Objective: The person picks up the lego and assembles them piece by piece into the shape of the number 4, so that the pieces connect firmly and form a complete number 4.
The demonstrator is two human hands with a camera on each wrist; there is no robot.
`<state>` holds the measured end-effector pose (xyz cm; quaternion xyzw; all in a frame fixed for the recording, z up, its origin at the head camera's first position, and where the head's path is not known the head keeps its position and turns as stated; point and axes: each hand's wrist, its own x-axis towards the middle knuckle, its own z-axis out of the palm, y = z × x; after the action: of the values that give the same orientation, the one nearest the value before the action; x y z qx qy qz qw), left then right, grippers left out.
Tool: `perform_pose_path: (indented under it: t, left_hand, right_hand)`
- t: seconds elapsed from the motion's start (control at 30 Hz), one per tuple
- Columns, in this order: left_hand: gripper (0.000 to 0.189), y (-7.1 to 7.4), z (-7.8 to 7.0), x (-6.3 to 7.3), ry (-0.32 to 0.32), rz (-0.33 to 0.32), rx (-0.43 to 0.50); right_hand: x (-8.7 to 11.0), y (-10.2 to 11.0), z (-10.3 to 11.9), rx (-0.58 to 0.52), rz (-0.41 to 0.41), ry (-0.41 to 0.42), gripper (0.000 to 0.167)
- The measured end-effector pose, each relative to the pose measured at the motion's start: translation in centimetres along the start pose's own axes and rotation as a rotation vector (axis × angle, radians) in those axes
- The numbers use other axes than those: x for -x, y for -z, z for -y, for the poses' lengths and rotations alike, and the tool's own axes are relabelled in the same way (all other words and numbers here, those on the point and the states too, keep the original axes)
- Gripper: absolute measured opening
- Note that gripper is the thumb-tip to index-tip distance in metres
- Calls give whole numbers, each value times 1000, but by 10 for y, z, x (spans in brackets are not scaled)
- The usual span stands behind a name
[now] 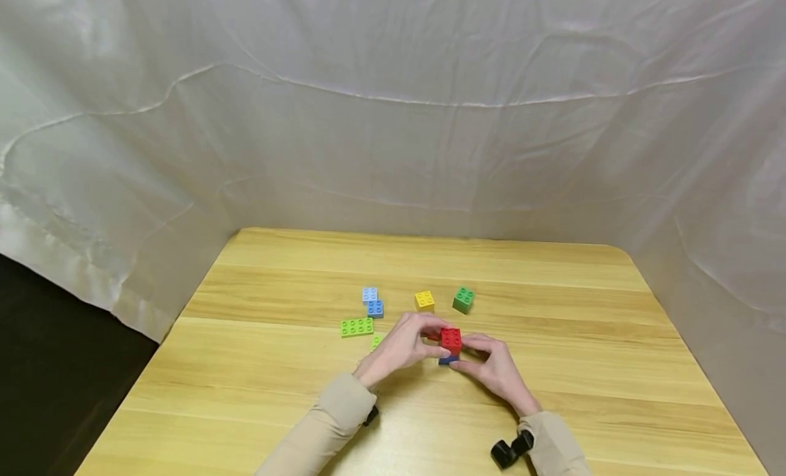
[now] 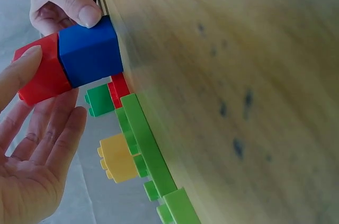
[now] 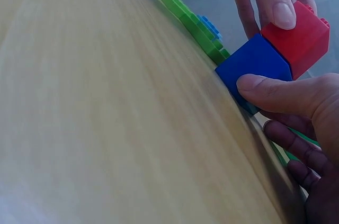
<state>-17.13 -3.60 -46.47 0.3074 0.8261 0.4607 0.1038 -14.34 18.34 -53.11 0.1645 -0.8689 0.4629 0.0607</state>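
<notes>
A red brick (image 1: 451,341) sits on top of a dark blue brick (image 1: 448,361), which stands on the table. In the left wrist view the red brick (image 2: 45,81) meets the blue brick (image 2: 90,52) along a thin seam. My left hand (image 1: 408,343) pinches the red brick, its thumb on the near face. From the right, my right hand (image 1: 496,370) grips the blue brick low down. Its thumb lies across the blue face in the right wrist view, where the blue brick (image 3: 254,62) is tilted by the camera angle.
Beyond the hands lie a yellow brick (image 1: 424,300) and a green brick (image 1: 463,300). To the left are a light blue brick (image 1: 370,294), a mid-blue brick (image 1: 375,309) and a long lime brick (image 1: 357,327). Another lime brick (image 1: 377,341) and a red piece (image 2: 119,90) are partly hidden.
</notes>
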Motion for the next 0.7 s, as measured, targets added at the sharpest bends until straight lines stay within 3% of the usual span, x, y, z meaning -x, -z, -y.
perform_pose_path:
  t: [0.7]
  left_hand:
    - [37, -1, -1, 2, -3, -5, -60]
  right_hand:
    - [0, 0, 2, 2, 3, -39, 37]
